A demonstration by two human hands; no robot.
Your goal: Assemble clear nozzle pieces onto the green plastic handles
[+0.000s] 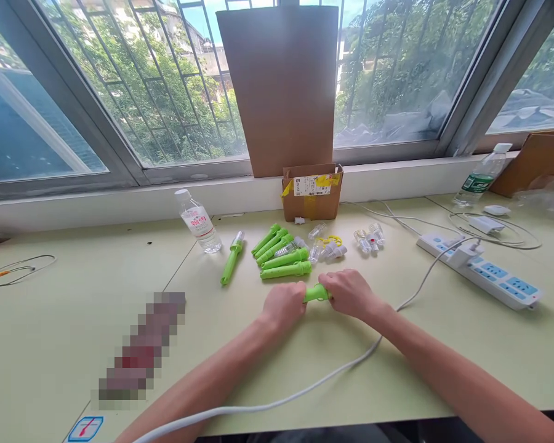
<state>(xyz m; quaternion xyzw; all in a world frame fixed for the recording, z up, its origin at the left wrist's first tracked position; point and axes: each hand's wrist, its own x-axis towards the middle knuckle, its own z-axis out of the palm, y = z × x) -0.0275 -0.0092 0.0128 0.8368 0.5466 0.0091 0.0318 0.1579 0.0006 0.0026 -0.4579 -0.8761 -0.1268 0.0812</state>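
Observation:
Both my hands grip one green plastic handle (316,293) just above the pale green table (64,332). My left hand (284,306) is closed round its left end and my right hand (348,293) is closed round its right end. Behind them lies a row of several more green handles (284,257). Several clear plastic caps (369,238) and a yellow ring (333,240) lie beside that row. One assembled green handle with a clear cap (231,259) lies apart to the left.
A small open cardboard box (311,192) stands against the sill, a tall cardboard sheet (284,86) behind it. A water bottle (197,221) stands left; another bottle (481,176) far right. A white power strip (482,271) and its white cable (305,387) cross the table right and front.

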